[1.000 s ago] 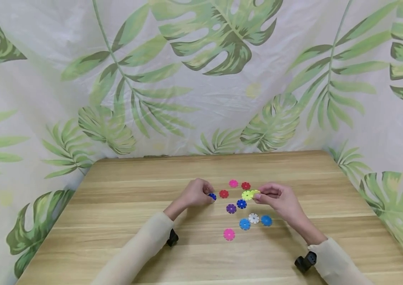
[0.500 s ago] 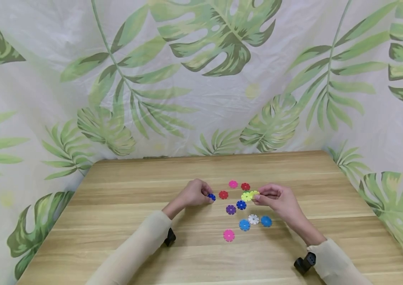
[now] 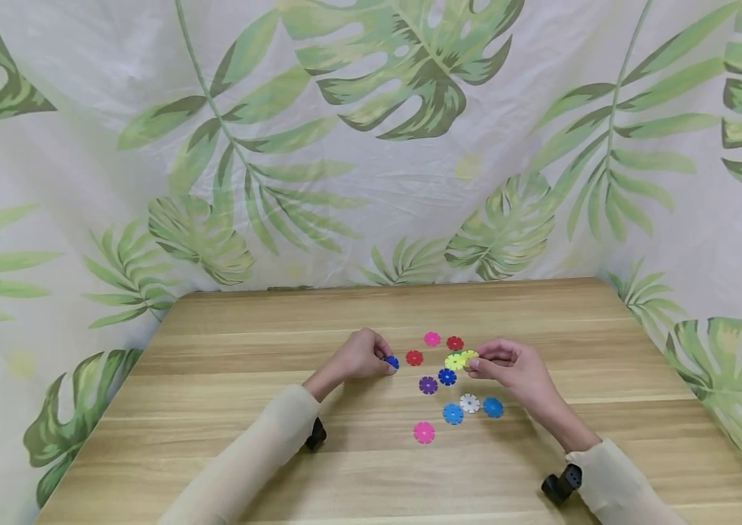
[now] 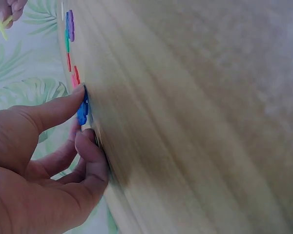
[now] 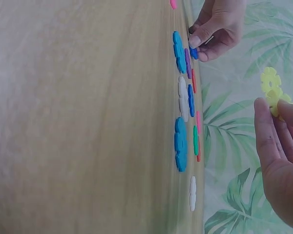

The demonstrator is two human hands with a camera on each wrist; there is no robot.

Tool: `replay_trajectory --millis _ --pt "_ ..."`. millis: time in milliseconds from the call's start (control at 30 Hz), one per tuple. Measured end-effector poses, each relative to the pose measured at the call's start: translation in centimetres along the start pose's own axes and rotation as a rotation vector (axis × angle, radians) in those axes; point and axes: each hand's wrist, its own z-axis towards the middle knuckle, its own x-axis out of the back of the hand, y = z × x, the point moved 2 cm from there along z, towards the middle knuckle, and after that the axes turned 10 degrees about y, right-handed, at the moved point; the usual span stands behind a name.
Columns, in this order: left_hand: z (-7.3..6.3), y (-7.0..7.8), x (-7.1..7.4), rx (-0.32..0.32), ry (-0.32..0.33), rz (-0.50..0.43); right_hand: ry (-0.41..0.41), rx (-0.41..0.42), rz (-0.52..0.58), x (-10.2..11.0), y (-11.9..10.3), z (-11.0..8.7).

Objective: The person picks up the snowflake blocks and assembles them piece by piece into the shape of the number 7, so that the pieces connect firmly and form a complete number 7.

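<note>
My left hand (image 3: pixel 362 355) pinches a dark blue notched plastic disc (image 3: pixel 392 362) low over the table, left of the scattered discs. The left wrist view has the blue disc (image 4: pixel 82 111) between the thumb and curled fingers. My right hand (image 3: pixel 516 368) holds two yellow notched discs (image 5: pixel 270 84) joined at an angle, raised above the table. In the head view the yellow discs (image 3: pixel 459 360) partly cover a green disc (image 5: pixel 195 140). Near the hands lie a red disc (image 3: pixel 414 358), a purple disc (image 3: pixel 427 385) and another dark blue disc (image 3: pixel 446 376).
Also on the wooden table (image 3: pixel 246 343) are pink discs (image 3: pixel 424 432), another red disc (image 3: pixel 454 343), light blue discs (image 3: pixel 453 413) and a white disc (image 3: pixel 469 403). One more white disc (image 5: pixel 193 193) shows in the right wrist view. A leaf-patterned cloth (image 3: pixel 397 197) hangs behind.
The head view shifts slightly. Both hands keep nearly the same place and hold the same discs; the loose discs lie as before.
</note>
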Motion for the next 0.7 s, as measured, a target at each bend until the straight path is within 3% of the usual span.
replay_trajectory --millis 167,500,700 --pt "-0.6 -0.1 -0.1 0.047 0.024 -0.112 -0.016 0.007 0.004 -0.4 0.1 0.1" --pt "-2.9 -1.0 0.0 0.242 -0.007 -0.539 -0.024 -0.068 0.039 -1.6 0.5 0.5" --pt "-3.9 -1.2 0.1 0.292 -0.056 -0.736 -0.037 -0.121 0.129 -2.8 0.6 0.8"
